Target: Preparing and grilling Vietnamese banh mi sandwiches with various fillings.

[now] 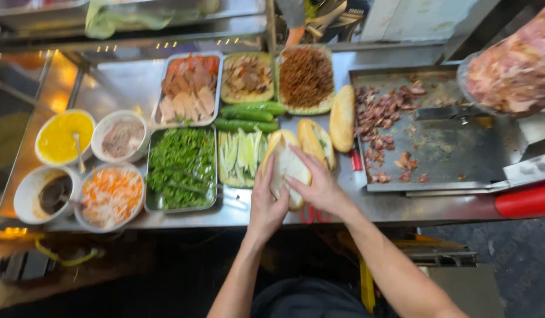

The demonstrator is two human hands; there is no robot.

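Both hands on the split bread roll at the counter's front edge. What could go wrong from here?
1. The split pale bread roll is held open by the left hand and right hand right at the steel counter's front edge; a slip might drop it to the floor.
2. The metal tray of cucumber strips sits just behind the left hand, so a reach forward could nudge it.

Meat cone [516, 70] cut off at right edge; split roll's [290, 168] lower end behind hands.
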